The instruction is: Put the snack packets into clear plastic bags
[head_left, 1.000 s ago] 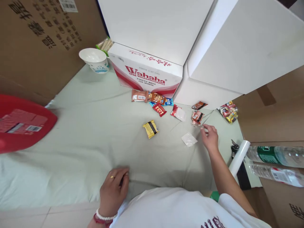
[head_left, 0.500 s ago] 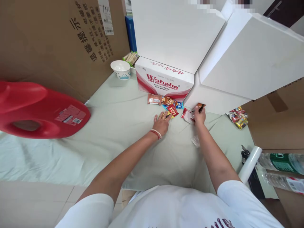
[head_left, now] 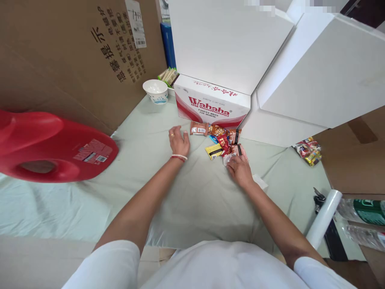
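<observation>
My left hand is held just left of the snack pile, with nothing in it and its fingers partly spread. My right hand has its fingers closed over a pink-and-clear snack packet at the pile's right edge. Beside that packet lie a yellow packet, a red packet and a brown packet. Behind them a long brown packet rests against the front of the Wahaba-style lettered white-and-red carton. A small white piece sits by my right wrist.
A red jug stands at the left, before a large brown carton. A paper bowl is at the back left. More snack packets lie at the right, near a white roll and plastic bottles.
My left hand has left the yellow packet and moved left. My right hand has let go of the brown packet, now in the pile, and moved nearer onto the pink-and-clear packet.
</observation>
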A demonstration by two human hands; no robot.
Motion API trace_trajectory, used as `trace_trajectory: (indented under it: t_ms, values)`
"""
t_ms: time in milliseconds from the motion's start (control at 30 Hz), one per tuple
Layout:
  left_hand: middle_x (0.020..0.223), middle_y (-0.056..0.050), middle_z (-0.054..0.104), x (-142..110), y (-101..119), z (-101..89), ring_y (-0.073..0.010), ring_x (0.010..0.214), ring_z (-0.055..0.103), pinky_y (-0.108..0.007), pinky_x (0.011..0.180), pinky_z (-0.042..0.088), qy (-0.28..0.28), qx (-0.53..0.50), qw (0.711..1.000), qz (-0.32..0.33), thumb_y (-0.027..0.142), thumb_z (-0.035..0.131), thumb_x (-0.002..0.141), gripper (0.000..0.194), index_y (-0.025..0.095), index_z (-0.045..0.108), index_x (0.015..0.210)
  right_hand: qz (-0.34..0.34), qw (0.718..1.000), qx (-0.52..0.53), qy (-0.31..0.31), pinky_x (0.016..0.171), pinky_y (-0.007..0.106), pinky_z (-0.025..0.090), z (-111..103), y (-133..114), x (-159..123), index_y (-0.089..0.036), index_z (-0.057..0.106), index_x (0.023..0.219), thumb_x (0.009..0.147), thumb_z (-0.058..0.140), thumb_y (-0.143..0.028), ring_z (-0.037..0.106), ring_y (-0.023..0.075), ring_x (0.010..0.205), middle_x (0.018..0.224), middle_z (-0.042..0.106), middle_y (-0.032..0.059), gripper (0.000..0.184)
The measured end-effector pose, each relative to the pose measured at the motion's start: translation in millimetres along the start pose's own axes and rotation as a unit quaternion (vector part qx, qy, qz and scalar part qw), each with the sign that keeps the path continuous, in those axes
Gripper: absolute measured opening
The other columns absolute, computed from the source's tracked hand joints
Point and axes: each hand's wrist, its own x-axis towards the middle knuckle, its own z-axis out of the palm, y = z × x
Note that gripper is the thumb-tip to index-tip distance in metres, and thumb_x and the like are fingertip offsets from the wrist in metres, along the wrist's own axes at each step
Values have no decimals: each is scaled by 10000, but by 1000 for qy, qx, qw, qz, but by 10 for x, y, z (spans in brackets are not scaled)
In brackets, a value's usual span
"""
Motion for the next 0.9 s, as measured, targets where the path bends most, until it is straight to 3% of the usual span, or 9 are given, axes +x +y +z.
trace_trajectory:
  t_ms: [100,200,300,400,467,533,700,800,900]
  values:
    - [1445,-159,573,436,-49,84,-232,1444,459,-466,1185,366,-6,9,1000,-10,323,409,1050,409,71,611,1301,110,976,148,120,855,445,511,63,-178,-215,-282,748,876,904,654,-415,619,272,928,928,706,54,165]
    - [1367,-150,667,587,81,301,-212,1389,534,-452,1177,367,-102,34,994,12,306,393,1047,401,82,645,1265,253,870,370,203,556,286,459,-21,-270,-418,-281,708,896,860,723,-471,536,151,597,709,606,-28,194]
    - [1339,-236,662,367,346,541,-218,1350,554,-461,1184,333,-167,28,985,41,463,435,993,620,-59,571,1299,345,731,533,251,417,203,385,-191,-243,-582,-257,663,815,730,851,-427,425,80,469,601,503,-75,268]
    - [1480,-337,501,-98,625,540,-302,1463,412,-566,1182,289,-171,14,984,50,453,509,975,658,-85,502,1353,384,661,594,252,499,207,541,-356,-166,-721,-238,682,808,587,940,-313,571,92,570,720,631,-40,348]
    - [1551,-334,406,-484,795,362,-319,1499,344,-581,1188,285,-159,-4,986,57,412,505,994,601,-43,486,1385,398,653,598,240,602,233,612,-419,-154,-809,-229,720,865,561,957,-269,649,117,675,824,695,-11,387]
    - [1462,-235,540,-913,963,124,-267,1400,475,-497,1158,387,-173,-33,981,86,417,537,985,491,72,563,1333,410,662,582,234,592,212,603,-423,-201,-880,-222,741,897,580,958,-273,665,120,697,804,697,-11,387]
    - [1285,-137,647,-1832,1231,-119,-207,1058,682,-315,797,603,-363,-261,890,89,351,716,857,519,210,585,1339,386,722,543,187,504,183,502,-286,-471,-948,-210,733,852,638,924,-343,623,107,613,690,662,-28,316]
    - [1004,-63,702,-1986,1129,-56,-148,805,703,-283,741,581,-347,-239,907,-9,185,594,890,221,194,693,1087,356,764,505,187,539,223,497,-315,-480,-945,-197,716,866,671,880,-355,616,125,606,683,663,-21,300]
    - [886,-38,669,-1951,955,-94,-127,709,670,-272,711,553,-313,-206,926,-32,132,510,905,195,178,693,955,314,803,383,332,585,247,490,-512,-209,-885,-194,683,901,749,792,-358,581,118,588,688,648,-30,248]
